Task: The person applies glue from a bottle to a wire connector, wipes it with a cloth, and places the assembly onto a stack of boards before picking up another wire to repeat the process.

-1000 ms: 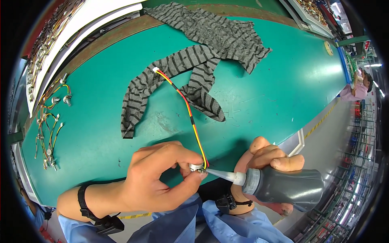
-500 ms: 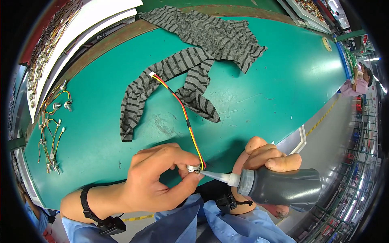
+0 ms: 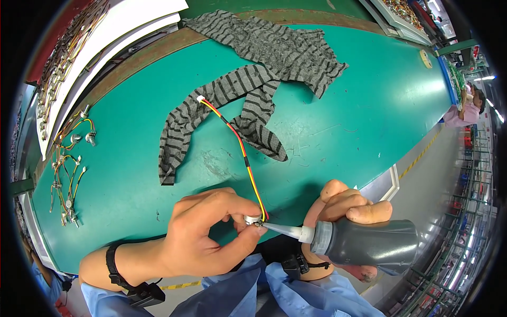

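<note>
Between its thumb and forefinger my left hand (image 3: 211,230) pinches a small potentiometer (image 3: 252,218) with a round metal body. A wire lead (image 3: 244,152) in red, yellow and black runs from it up across the table, ending in a white connector plug (image 3: 200,99) on the striped cloth. My right hand (image 3: 346,203) is wrapped round a dark grey squeeze bottle (image 3: 375,245), held on its side. The bottle's translucent tapered nozzle (image 3: 285,229) points left, its tip at the potentiometer's wire end. Whether anything comes out of the tip is too small to tell.
A grey and black striped cloth (image 3: 285,50) lies on the green table (image 3: 343,137). Several wired potentiometers (image 3: 68,203) rest at the left edge, by white trays (image 3: 113,37) with more. A tape roll (image 3: 425,58) sits far right. Another person (image 3: 465,111) is beyond the right end.
Both hands, the potentiometer and the bottle keep almost the same place. The nozzle tip has moved very slightly to the right; the view has shifted a little.
</note>
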`<act>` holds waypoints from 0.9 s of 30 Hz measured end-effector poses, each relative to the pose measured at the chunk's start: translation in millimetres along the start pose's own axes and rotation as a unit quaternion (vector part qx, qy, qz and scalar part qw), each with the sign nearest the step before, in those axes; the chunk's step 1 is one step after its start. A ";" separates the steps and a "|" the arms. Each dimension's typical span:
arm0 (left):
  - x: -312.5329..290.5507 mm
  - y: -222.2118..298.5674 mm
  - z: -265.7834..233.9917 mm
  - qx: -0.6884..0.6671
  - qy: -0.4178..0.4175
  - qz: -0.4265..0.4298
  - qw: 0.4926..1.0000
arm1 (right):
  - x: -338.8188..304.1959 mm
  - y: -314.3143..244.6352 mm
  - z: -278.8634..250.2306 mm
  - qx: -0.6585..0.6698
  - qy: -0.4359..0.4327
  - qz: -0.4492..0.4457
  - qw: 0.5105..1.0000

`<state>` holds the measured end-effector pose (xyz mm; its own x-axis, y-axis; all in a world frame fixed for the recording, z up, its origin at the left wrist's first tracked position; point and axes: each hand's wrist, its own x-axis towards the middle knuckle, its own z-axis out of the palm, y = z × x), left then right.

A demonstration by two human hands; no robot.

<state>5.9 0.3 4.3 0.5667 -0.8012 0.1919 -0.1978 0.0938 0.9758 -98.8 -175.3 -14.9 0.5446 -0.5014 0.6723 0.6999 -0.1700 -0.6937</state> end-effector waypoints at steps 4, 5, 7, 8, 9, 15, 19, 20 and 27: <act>0.2 1.2 -0.2 -0.006 -0.003 -0.002 1.000 | -0.8 -0.3 3.0 -0.012 0.023 0.011 1.000; 0.4 1.9 -0.2 -0.008 -0.005 -0.003 1.000 | -0.6 -0.6 3.2 -0.011 0.029 0.010 0.999; 0.8 3.5 -0.1 -0.009 -0.006 -0.002 1.000 | 0.3 -2.1 3.8 -0.011 0.032 0.011 0.999; 0.8 3.1 -0.1 -0.012 -0.007 -0.002 1.000 | 0.2 -2.1 4.0 -0.010 0.034 0.013 0.999; 0.8 2.8 0.0 -0.014 -0.007 -0.002 1.000 | 0.0 -2.0 3.9 -0.010 0.037 0.016 0.999; 0.7 2.7 0.5 -0.021 -0.008 -0.006 1.000 | -1.0 -1.1 2.4 -0.016 0.033 0.013 0.999; 0.1 2.6 -1.0 -0.017 -0.011 -0.005 1.000 | -0.9 -2.0 2.7 -0.018 0.037 0.014 0.999; 0.0 2.3 -1.5 -0.015 -0.013 -0.006 1.000 | -0.7 -2.1 2.7 -0.018 0.035 0.015 0.999; -1.0 -3.1 3.9 -0.024 0.027 0.005 0.999 | 1.5 -0.6 -1.1 0.002 0.019 0.001 1.000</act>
<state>2.9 -1.5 0.7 0.6073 -0.7672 0.2065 -0.1657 0.1319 0.9773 -98.9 -176.9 -13.8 0.5280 -0.5343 0.6602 0.7007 -0.1651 -0.6941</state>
